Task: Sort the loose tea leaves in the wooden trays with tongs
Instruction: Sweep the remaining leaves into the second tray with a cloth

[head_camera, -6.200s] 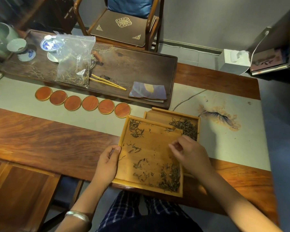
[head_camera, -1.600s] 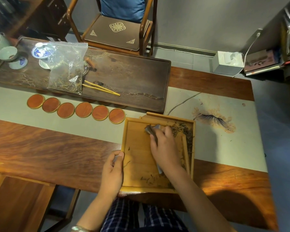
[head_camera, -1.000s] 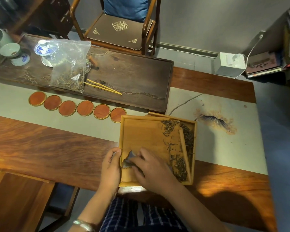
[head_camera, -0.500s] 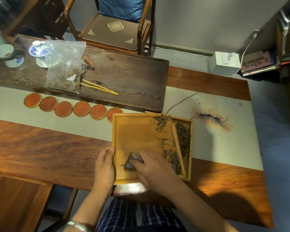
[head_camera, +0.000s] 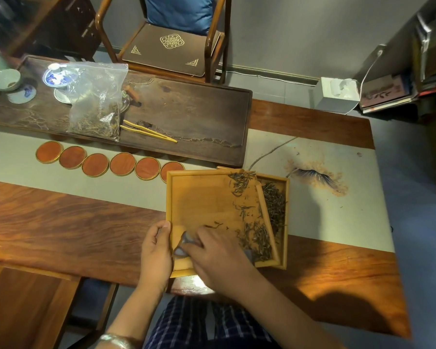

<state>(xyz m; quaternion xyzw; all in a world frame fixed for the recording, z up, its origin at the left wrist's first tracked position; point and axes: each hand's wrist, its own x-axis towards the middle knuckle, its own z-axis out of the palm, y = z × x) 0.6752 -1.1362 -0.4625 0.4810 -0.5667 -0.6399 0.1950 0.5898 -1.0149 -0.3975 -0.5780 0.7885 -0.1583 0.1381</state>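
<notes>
Left hand (head_camera: 156, 250) gripping left rim of pale square wooden tray (head_camera: 207, 195), right hand (head_camera: 218, 255) pinching small grey-blue cloth (head_camera: 184, 245) against tray floor, dark loose tea leaves (head_camera: 256, 239) heaped along right side

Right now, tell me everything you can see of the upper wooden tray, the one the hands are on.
The upper wooden tray is pale, square, with a raised rim. It lies skewed over a second tray, its right edge resting inside it. Its left and middle floor are bare; tea leaves lie along its right side. The left hand grips its left rim; the right hand presses a bluish cloth on its near floor.
</notes>
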